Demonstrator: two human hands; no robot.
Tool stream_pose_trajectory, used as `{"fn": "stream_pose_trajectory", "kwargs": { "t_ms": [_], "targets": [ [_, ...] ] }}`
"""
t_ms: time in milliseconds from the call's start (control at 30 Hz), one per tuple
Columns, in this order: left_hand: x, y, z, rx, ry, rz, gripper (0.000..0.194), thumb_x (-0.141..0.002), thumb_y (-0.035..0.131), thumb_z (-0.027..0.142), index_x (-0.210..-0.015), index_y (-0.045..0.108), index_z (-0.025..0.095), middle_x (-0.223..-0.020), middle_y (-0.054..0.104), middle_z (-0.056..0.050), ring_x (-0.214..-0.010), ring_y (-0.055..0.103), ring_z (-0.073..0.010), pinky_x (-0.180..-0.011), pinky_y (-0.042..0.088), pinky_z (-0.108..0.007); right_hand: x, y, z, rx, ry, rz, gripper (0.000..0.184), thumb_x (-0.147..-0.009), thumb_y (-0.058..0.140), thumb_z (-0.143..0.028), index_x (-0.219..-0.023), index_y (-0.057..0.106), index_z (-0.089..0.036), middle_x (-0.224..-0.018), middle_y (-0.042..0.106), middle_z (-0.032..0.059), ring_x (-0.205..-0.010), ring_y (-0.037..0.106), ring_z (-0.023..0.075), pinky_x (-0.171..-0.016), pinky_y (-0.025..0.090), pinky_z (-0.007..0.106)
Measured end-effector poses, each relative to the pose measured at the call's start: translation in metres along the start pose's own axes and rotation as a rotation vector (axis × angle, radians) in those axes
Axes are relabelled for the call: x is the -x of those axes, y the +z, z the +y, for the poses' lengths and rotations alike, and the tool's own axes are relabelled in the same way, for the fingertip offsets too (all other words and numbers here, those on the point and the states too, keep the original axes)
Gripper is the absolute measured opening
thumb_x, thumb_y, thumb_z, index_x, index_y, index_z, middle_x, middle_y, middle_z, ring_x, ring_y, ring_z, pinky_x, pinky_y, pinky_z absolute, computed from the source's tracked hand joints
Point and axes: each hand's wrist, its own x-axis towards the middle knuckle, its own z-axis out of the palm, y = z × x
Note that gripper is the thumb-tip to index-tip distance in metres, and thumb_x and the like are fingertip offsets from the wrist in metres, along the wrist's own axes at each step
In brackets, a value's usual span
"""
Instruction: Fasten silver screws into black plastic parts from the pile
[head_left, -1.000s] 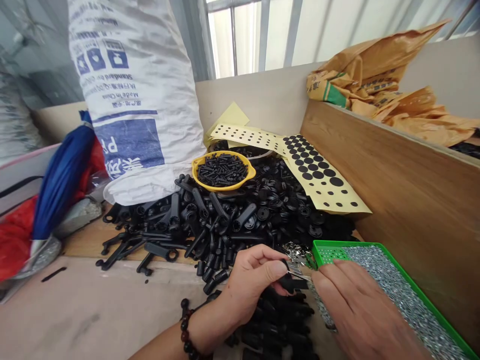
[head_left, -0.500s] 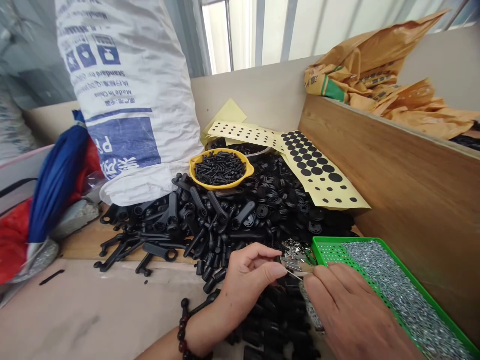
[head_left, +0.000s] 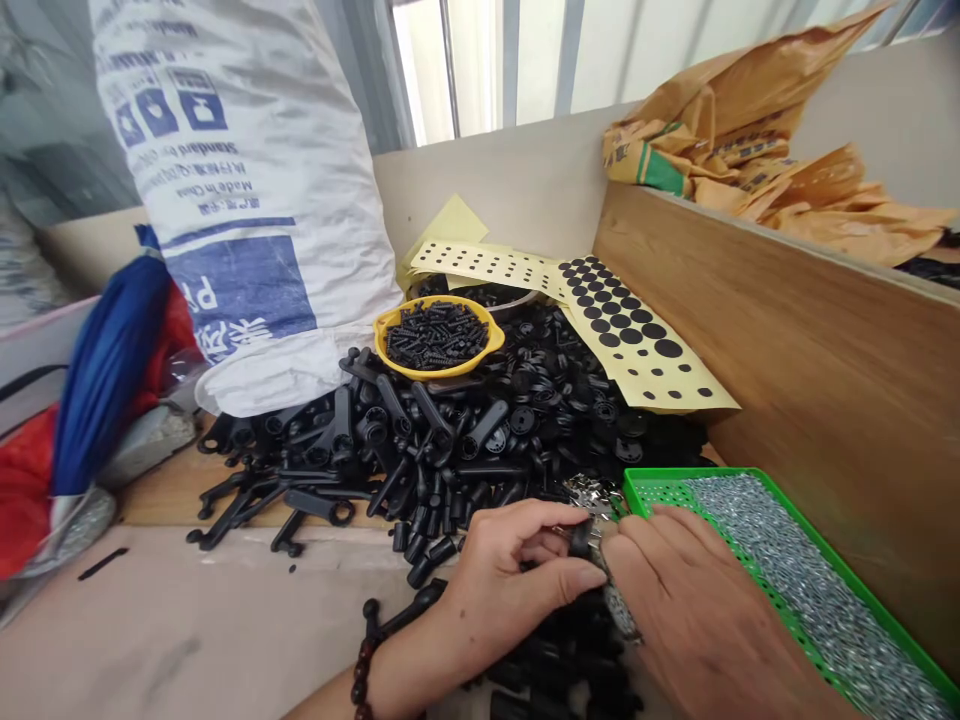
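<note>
My left hand (head_left: 499, 575) reaches over the black parts with its thumb and index finger bent towards each other. Close against its fingertips, my right hand (head_left: 697, 605) has its fingers bent and pressed together. What either hand pinches is mostly hidden; a dark bit shows between them. Just beyond the fingertips lie small shiny metal pieces (head_left: 592, 493). A narrow heap of grey metal bits (head_left: 621, 610) is partly covered by my right hand. Beside that hand stands a green perforated tray (head_left: 660, 488) holding many small silver metal pieces (head_left: 795, 555).
Black plastic crank handles (head_left: 322, 502) and round black parts (head_left: 555, 370) are heaped ahead. A yellow bowl (head_left: 491, 345) of black screw-like parts sits on them, near yellow sticker sheets (head_left: 675, 375). A white sack (head_left: 255, 180) stands left, a wooden board (head_left: 787, 330) right.
My hands have come closer together at the fingertips. The thin light strip that showed between them is no longer visible. My view has shifted slightly.
</note>
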Motion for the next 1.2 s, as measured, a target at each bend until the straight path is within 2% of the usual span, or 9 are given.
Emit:
{"fn": "stream_pose_trajectory", "kwargs": {
  "t_ms": [100, 267, 333, 600, 800, 900, 1033, 1100, 1200],
  "targets": [
    [0.002, 0.003, -0.004, -0.023, -0.021, 0.012, 0.031, -0.073, 0.064, 0.021, -0.102, 0.070, 0.011, -0.053, 0.046, 0.004, -0.046, 0.036, -0.0070, -0.045, 0.031, -0.019, 0.001, 0.003, 0.004, -0.153, 0.033, -0.033, 0.025, -0.074, 0.034, -0.001, -0.083, 0.046, -0.020, -0.067, 0.053, 0.0025, -0.061, 0.048, 0.0195, -0.063, 0.041, 0.034],
    [0.003, 0.003, -0.004, -0.068, 0.073, 0.098, 0.027, -0.075, 0.057, 0.018, -0.097, 0.072, 0.012, -0.093, 0.066, -0.009, -0.068, 0.056, -0.0140, -0.060, 0.045, -0.023, -0.003, -0.001, 0.005, -0.413, 0.091, -0.151, 0.017, -0.083, 0.034, -0.007, -0.084, 0.044, -0.021, -0.072, 0.055, 0.0025, -0.063, 0.053, 0.0164, -0.056, 0.044, 0.027],
    [0.004, 0.002, -0.002, -0.110, 0.087, 0.104, 0.028, -0.079, 0.054, 0.017, -0.100, 0.071, 0.014, -0.092, 0.068, -0.009, -0.067, 0.058, -0.0139, -0.060, 0.046, -0.023, -0.004, -0.002, 0.005, -0.439, 0.092, -0.143, 0.017, -0.084, 0.033, -0.008, -0.089, 0.045, -0.020, -0.075, 0.056, 0.0031, -0.066, 0.055, 0.0166, -0.058, 0.046, 0.027],
    [0.006, -0.002, 0.002, -0.403, 0.062, 0.086, 0.024, -0.083, 0.059, 0.021, -0.104, 0.071, 0.021, -0.082, 0.072, -0.002, -0.068, 0.062, -0.0154, -0.066, 0.047, -0.022, -0.002, 0.003, 0.004, -0.221, -0.002, 0.008, 0.030, -0.080, 0.030, -0.001, -0.097, 0.050, -0.017, -0.076, 0.057, 0.0056, -0.077, 0.055, 0.0209, -0.066, 0.044, 0.032],
    [0.008, -0.001, -0.002, -0.492, 0.109, 0.101, 0.020, -0.085, 0.058, 0.023, -0.100, 0.071, 0.019, -0.080, 0.071, -0.003, -0.067, 0.063, -0.0158, -0.065, 0.046, -0.022, 0.000, 0.005, 0.000, -0.182, -0.009, 0.028, 0.032, -0.083, 0.029, 0.000, -0.101, 0.053, -0.013, -0.083, 0.058, 0.0092, -0.081, 0.052, 0.0226, -0.079, 0.041, 0.040],
    [0.011, -0.002, 0.000, -0.448, 0.132, 0.119, 0.023, -0.087, 0.055, 0.023, -0.106, 0.068, 0.019, -0.087, 0.072, -0.004, -0.072, 0.064, -0.0162, -0.070, 0.047, -0.023, -0.001, 0.005, -0.001, -0.172, -0.011, -0.002, 0.029, -0.084, 0.030, -0.002, -0.096, 0.054, -0.013, -0.080, 0.057, 0.0086, -0.077, 0.051, 0.0222, -0.079, 0.041, 0.042],
    [0.011, -0.002, 0.004, -0.348, 0.146, 0.073, 0.022, -0.085, 0.054, 0.017, -0.101, 0.069, 0.018, -0.091, 0.070, -0.005, -0.081, 0.063, -0.0171, -0.075, 0.045, -0.023, -0.006, -0.002, 0.001, -0.223, -0.039, -0.057, 0.023, -0.082, 0.034, -0.003, -0.089, 0.052, -0.017, -0.075, 0.057, 0.0065, -0.071, 0.052, 0.0202, -0.067, 0.044, 0.034],
    [0.009, -0.002, 0.005, -0.210, 0.044, 0.063, 0.018, -0.079, 0.059, 0.018, -0.093, 0.071, 0.017, -0.081, 0.069, -0.005, -0.073, 0.061, -0.0167, -0.068, 0.045, -0.024, -0.007, -0.008, 0.004, -0.294, -0.020, -0.063, 0.024, -0.081, 0.034, -0.003, -0.090, 0.050, -0.018, -0.077, 0.058, 0.0063, -0.072, 0.054, 0.0197, -0.065, 0.046, 0.032],
    [0.005, -0.002, 0.007, 0.278, -0.217, 0.033, 0.014, -0.070, 0.065, 0.022, -0.080, 0.068, 0.014, -0.066, 0.065, -0.003, -0.058, 0.057, -0.0128, -0.058, 0.045, -0.021, -0.004, -0.019, 0.013, -0.419, -0.022, -0.102, 0.026, -0.083, 0.034, -0.008, -0.102, 0.049, -0.019, -0.087, 0.060, 0.0078, -0.082, 0.059, 0.0201, -0.068, 0.050, 0.031]
  ]
}}
